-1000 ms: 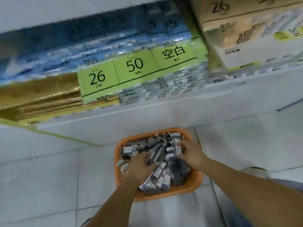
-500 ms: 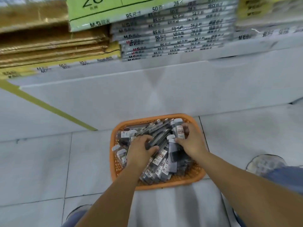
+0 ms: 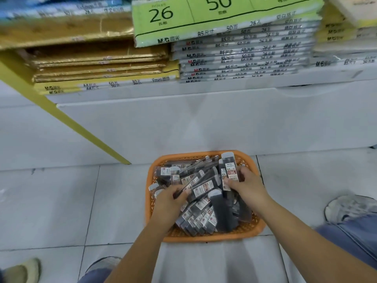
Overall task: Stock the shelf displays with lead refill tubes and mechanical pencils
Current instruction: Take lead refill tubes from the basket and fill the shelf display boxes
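Both hands are in the orange basket (image 3: 214,238) on the tiled floor (image 3: 61,201), which is heaped with lead refill tubes (image 3: 202,217). Right hand (image 3: 247,186) pinches a white-capped tube (image 3: 230,168) with a red "100" label at the far right corner. Left hand (image 3: 167,203) curls round a slim dark piece (image 3: 183,190); tube or pencil, cannot tell. Loose-leaf paper packs (image 3: 234,56) are stacked on the shelf above.

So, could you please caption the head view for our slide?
Left hand and right hand grip lead refill tubes in an orange basket on the floor.
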The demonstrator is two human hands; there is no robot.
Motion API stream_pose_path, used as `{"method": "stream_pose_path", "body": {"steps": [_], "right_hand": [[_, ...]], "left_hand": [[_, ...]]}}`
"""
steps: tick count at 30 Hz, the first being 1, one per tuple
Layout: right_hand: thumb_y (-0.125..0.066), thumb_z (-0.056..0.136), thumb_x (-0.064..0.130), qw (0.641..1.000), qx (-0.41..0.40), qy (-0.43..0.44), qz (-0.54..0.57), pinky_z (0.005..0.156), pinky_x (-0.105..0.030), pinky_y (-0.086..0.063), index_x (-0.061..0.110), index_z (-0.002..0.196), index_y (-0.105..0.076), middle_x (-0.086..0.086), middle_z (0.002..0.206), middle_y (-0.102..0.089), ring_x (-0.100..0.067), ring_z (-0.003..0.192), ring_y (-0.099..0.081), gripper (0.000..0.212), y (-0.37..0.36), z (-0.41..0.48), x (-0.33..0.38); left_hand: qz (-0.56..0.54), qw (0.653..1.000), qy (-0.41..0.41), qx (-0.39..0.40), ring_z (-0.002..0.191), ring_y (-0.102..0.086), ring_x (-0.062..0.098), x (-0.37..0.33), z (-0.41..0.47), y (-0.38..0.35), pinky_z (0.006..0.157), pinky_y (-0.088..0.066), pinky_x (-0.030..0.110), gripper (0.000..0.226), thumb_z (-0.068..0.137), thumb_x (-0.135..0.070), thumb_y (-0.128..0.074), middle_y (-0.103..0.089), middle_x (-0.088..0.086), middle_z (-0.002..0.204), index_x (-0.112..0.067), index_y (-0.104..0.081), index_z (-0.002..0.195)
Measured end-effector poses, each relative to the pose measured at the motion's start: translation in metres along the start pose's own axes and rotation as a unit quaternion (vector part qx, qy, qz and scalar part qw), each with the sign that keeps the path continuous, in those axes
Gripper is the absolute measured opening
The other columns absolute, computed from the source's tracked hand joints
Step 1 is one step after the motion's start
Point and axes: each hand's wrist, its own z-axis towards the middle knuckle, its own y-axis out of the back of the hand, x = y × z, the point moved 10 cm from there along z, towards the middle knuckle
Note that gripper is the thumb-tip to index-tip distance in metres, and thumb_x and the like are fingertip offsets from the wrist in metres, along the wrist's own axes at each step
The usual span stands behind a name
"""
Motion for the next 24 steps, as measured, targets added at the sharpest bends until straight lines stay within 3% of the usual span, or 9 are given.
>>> {"method": "stream_pose_path", "body": {"steps": [2,7,9,12,14,18,21,24], "right_hand": [[-0.073,0.084,0.024,1.0,0.02,-0.008,0.012,0.059,-0.01,-0.044,0.036,0.094,-0.061,0.023,0.084,-0.069,0.008,0.076,-0.064,0.02,-0.01,0.003,-0.001],[-0.075,0.082,0.023,0.992,0.078,-0.037,0.094,0.082,-0.032,-0.054,0.036,0.105,-0.062,0.013,0.098,-0.074,-0.009,0.093,-0.07,0.03,-0.033,0.008,0.001],[-0.074,0.083,0.017,0.987,0.081,-0.039,0.137,0.076,-0.032,-0.056,0.033,0.106,-0.063,0.01,0.099,-0.074,-0.013,0.092,-0.071,0.03,-0.035,0.009,0.01],[-0.072,0.083,0.008,0.978,0.087,-0.044,0.186,0.062,-0.029,-0.058,0.027,0.106,-0.064,0.006,0.094,-0.075,-0.017,0.085,-0.073,0.03,-0.033,-0.006,0.037],[-0.071,0.083,0.006,0.977,0.071,-0.048,0.194,0.067,-0.038,-0.06,0.026,0.107,-0.064,0.004,0.094,-0.075,-0.02,0.085,-0.073,0.032,-0.032,-0.009,0.039],[-0.067,0.086,0.004,0.972,0.094,-0.029,0.212,0.071,-0.043,-0.06,0.018,0.11,-0.064,-0.003,0.101,-0.075,-0.024,0.089,-0.073,0.028,-0.036,-0.039,0.074],[-0.066,0.087,0.007,0.973,0.113,0.011,0.199,0.084,-0.049,-0.057,0.017,0.111,-0.064,-0.003,0.102,-0.075,-0.025,0.095,-0.071,0.026,-0.035,-0.065,0.11],[-0.068,0.086,0.006,0.971,0.114,0.062,0.203,0.076,-0.043,-0.059,0.021,0.112,-0.064,-0.001,0.1,-0.075,-0.023,0.091,-0.072,0.03,-0.03,-0.084,0.137]], "left_hand": [[-0.035,0.999,0.012,0.006,0.066,-0.066,0.003,0.004,0.001,0.0,0.062,-0.051,0.018,0.016,0.096,-0.041,-0.061,-0.073,-0.018,0.081,-0.038,-0.072,0.085],[-0.117,0.991,0.063,0.032,0.076,-0.07,0.01,0.003,0.004,-0.001,0.079,-0.059,0.037,0.012,0.096,-0.042,-0.062,-0.075,-0.011,0.084,-0.045,-0.073,0.091],[-0.155,0.984,0.075,0.046,0.078,-0.071,0.012,-0.002,0.002,-0.003,0.084,-0.059,0.042,0.015,0.097,-0.036,-0.063,-0.076,-0.012,0.085,-0.045,-0.074,0.094],[-0.228,0.967,0.097,0.058,0.078,-0.069,0.008,-0.021,-0.017,0.006,0.08,-0.059,0.032,0.017,0.099,-0.027,-0.062,-0.076,-0.009,0.085,-0.034,-0.077,0.098],[-0.282,0.949,0.115,0.076,0.081,-0.069,0.01,-0.025,-0.02,-0.002,0.078,-0.057,0.025,0.015,0.098,-0.02,-0.062,-0.076,-0.001,0.089,-0.023,-0.077,0.1],[-0.349,0.927,0.107,0.08,0.094,-0.07,0.021,-0.057,-0.043,0.006,0.089,-0.059,0.039,0.018,0.095,-0.01,-0.065,-0.073,0.008,0.099,-0.009,-0.065,0.113],[-0.353,0.931,0.065,0.07,0.107,-0.07,0.026,-0.091,-0.063,0.023,0.087,-0.059,0.039,0.018,0.097,-0.002,-0.059,-0.074,0.009,0.111,-0.008,-0.06,0.114],[-0.353,0.934,0.029,0.045,0.103,-0.072,0.023,-0.117,-0.08,0.04,0.086,-0.06,0.041,0.024,0.096,0.0,-0.06,-0.076,0.003,0.108,-0.017,-0.062,0.113]]}}
